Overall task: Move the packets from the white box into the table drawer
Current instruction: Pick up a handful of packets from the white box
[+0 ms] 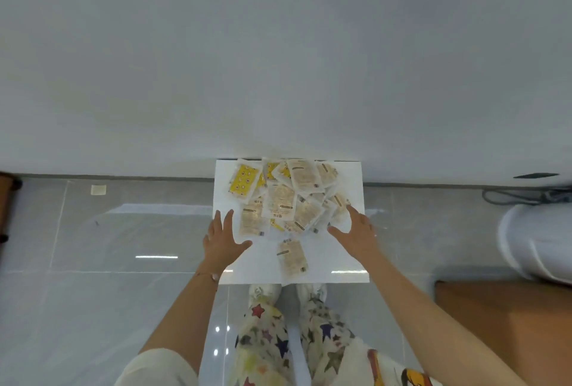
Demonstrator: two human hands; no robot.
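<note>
White drawer [340, 262] sticks out from the counter [278, 76], packets [284, 200] heaped at its twelve o'clock end. Left hand [221, 243] and right hand [359, 234] hover spread, empty; transfer looks done, closing probably next.

Indoor rm, prob home, glossy grey floor tiles [93, 262], white wall [278, 45]

Yellow packet [243, 180], star-patterned trousers [269, 342]

short white sleeves [161, 367], bare forearms, bare left hand [224, 243] and right hand [356, 234]. a thin cord bracelet [205, 275] circles the left wrist. pale trousers [266, 345] carry multicoloured stars; white shoes [263, 292].
</note>
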